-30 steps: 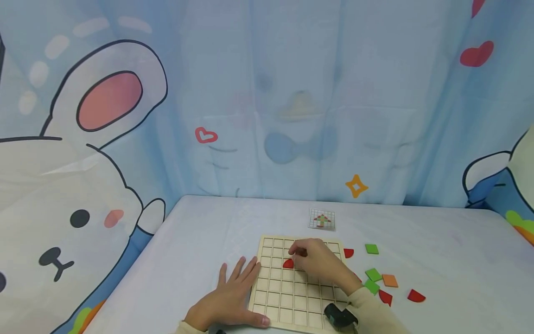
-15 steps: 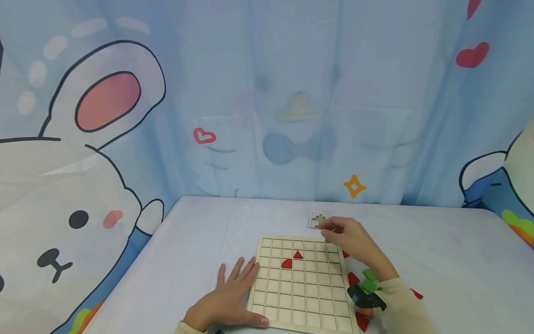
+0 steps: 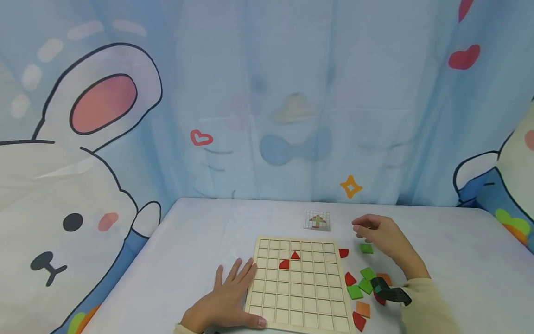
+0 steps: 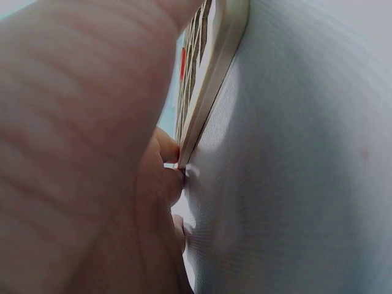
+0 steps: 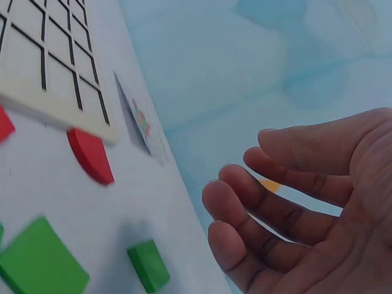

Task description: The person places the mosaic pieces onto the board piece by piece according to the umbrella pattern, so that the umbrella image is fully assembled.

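A wooden grid board (image 3: pixel 306 297) lies on the white table. In its upper part sit a red quarter-circle piece (image 3: pixel 284 264) and a small red triangle (image 3: pixel 295 255). Along the board's left edge rests my left hand (image 3: pixel 227 297), fingers spread, fingertips and thumb touching the frame; the left wrist view shows the board's side (image 4: pixel 211 79) close by. My right hand (image 3: pixel 385 236) hovers above the table right of the board, fingers loosely bent and nothing between them. Beneath it lies a green square (image 3: pixel 366 248), seen also as a green block (image 5: pixel 148 266) in the right wrist view.
A small pattern card (image 3: pixel 317 220) lies behind the board. Right of the board are scattered red quarter-circles (image 3: pixel 343 253), green squares (image 3: pixel 355 292) and orange squares (image 3: pixel 363 309). A printed curtain (image 3: pixel 292 93) hangs behind the table.
My right hand has left the board and moved right, past the card, over the loose pieces. The red triangle it covered now shows on the grid. My left hand stays put.
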Demonstrator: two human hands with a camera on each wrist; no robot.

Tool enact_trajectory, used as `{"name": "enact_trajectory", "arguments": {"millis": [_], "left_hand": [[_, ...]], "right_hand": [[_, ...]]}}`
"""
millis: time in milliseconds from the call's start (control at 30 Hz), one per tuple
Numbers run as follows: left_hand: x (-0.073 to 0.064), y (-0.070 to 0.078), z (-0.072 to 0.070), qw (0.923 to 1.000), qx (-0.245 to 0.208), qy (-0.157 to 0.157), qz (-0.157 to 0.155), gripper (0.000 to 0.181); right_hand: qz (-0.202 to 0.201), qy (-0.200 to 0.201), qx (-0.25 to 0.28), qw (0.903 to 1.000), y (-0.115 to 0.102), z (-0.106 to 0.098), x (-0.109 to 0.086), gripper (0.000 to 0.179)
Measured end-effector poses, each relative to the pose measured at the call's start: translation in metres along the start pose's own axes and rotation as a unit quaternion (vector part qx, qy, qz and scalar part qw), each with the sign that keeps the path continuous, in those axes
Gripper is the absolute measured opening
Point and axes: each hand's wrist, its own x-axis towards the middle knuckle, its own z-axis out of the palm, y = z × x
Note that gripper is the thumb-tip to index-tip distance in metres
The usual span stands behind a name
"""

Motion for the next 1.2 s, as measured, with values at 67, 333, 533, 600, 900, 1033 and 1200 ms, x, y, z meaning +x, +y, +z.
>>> {"name": "enact_trajectory", "arguments": {"millis": [67, 333, 533, 600, 900, 1033, 1200], "left_hand": [[0.000, 0.000, 0.000, 1.0000, -0.001, 0.000, 0.000, 0.126], [0.000, 0.001, 0.002, 1.0000, 0.006, -0.002, -0.003, 0.127], [-0.001, 0.002, 0.001, 1.0000, 0.003, -0.002, -0.004, 0.126], [-0.001, 0.002, 0.001, 1.0000, 0.002, -0.002, -0.005, 0.126], [-0.001, 0.001, 0.001, 1.0000, 0.003, 0.001, -0.003, 0.126], [-0.001, 0.001, 0.001, 1.0000, 0.000, 0.001, -0.003, 0.126], [0.000, 0.001, 0.001, 1.0000, 0.003, 0.002, -0.002, 0.126]], "right_hand": [[0.011, -0.003, -0.010, 0.9999, 0.008, -0.005, -0.001, 0.037], [0.080, -0.042, -0.035, 0.9953, 0.034, -0.017, 0.000, 0.040], [0.086, -0.076, -0.046, 0.9923, 0.044, -0.018, 0.001, 0.037], [0.087, -0.081, -0.046, 0.9918, 0.045, -0.017, 0.001, 0.037], [0.074, -0.077, -0.073, 0.9916, 0.045, -0.009, 0.000, 0.030], [0.063, -0.069, -0.096, 0.9910, 0.045, -0.005, 0.000, 0.024], [0.060, -0.069, -0.105, 0.9902, 0.043, -0.004, 0.001, 0.021]]}}
